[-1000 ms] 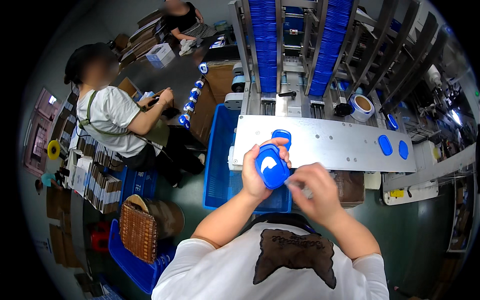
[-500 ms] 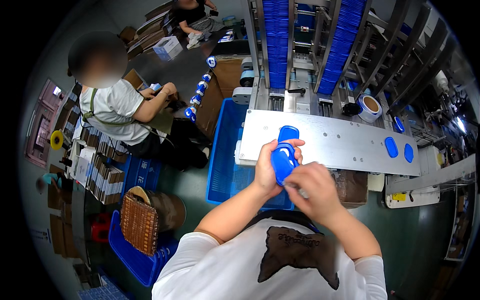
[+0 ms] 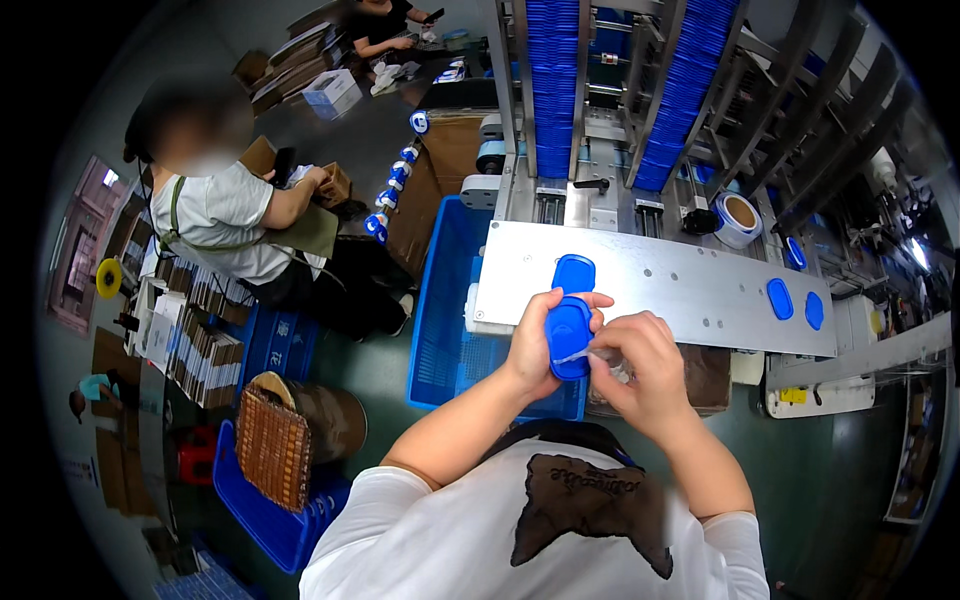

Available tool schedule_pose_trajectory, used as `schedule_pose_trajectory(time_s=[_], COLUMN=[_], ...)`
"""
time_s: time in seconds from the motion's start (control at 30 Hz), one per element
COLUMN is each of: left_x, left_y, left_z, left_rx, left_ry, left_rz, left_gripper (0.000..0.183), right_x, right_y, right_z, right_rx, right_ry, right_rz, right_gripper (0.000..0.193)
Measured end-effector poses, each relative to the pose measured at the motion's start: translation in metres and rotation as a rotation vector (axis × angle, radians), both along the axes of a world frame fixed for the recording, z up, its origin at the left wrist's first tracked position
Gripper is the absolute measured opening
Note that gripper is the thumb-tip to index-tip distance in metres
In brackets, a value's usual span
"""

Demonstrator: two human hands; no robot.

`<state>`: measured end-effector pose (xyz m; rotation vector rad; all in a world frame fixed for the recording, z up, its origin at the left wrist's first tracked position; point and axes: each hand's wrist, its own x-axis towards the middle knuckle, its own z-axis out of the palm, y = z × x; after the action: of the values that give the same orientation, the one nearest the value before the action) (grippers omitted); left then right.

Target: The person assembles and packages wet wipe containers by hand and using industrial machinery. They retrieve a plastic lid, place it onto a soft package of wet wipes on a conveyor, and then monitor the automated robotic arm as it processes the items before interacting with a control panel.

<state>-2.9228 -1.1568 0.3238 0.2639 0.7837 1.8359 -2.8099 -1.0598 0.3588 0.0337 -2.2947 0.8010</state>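
My left hand (image 3: 530, 350) is closed around a blue oval plastic lid (image 3: 569, 322), its fingers along the far side. Across the lid's near part runs a thin, clear strip (image 3: 574, 356) that looks like film. The fingers of my right hand (image 3: 645, 368) are pinched at the strip's right end, close by the lid's edge. Just beyond my left fingertips, another blue lid (image 3: 575, 271) lies on the metal plate (image 3: 690, 290). Two more blue lids (image 3: 780, 299) lie toward the plate's right end.
Tall stacks of blue lids (image 3: 553, 90) stand in the machine's metal rails. A blue crate (image 3: 428, 340) sits below the plate's left end. At left, a co-worker (image 3: 215, 220) stands by a dark table. A tape roll (image 3: 740, 212) is mounted at right.
The white patch on the lid in my left hand no longer shows. A clear strip now shows at my right fingers. The co-worker at left has shifted, and a farther person lifts a dark phone.
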Motion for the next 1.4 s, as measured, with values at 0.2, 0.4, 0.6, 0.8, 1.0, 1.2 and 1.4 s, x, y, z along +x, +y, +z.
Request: schedule_pose_trajectory(time_s=[0.2, 0.4, 0.6, 0.8, 1.0, 1.2, 1.4], left_x=[-0.004, -0.003, -0.005, -0.006, -0.014, -0.026, -0.040], left_y=[0.000, 0.007, 0.005, 0.021, 0.030, 0.043, 0.058], left_z=[-0.012, -0.006, -0.006, -0.010, -0.009, -0.011, -0.029], left_rx=[0.059, -0.008, -0.030, -0.207, -0.252, -0.346, -0.402], left_ry=[-0.119, -0.056, -0.105, -0.137, 0.211, 0.594, 0.800], left_rz=[0.010, -0.054, 0.035, 0.226, 0.415, 0.528, 0.571], left_gripper=[0.052, 0.056, 0.047, 0.043, 0.041, 0.040, 0.043], right_x=[0.010, -0.004, 0.012, 0.023, 0.012, 0.010, 0.022], right_y=[0.008, -0.007, 0.020, 0.004, 0.001, 0.001, 0.017], right_z=[0.009, -0.003, 0.004, -0.010, -0.008, -0.001, -0.009], right_rx=[-0.153, 0.016, -0.340, -0.394, -0.140, 0.066, -0.037], right_ry=[0.043, -0.060, 0.067, -0.091, -0.122, -0.181, -0.136], right_rz=[-0.214, 0.130, -0.066, 0.244, 0.378, 0.322, 0.216], right_gripper=[0.022, 0.019, 0.016, 0.017, 0.015, 0.016, 0.020])
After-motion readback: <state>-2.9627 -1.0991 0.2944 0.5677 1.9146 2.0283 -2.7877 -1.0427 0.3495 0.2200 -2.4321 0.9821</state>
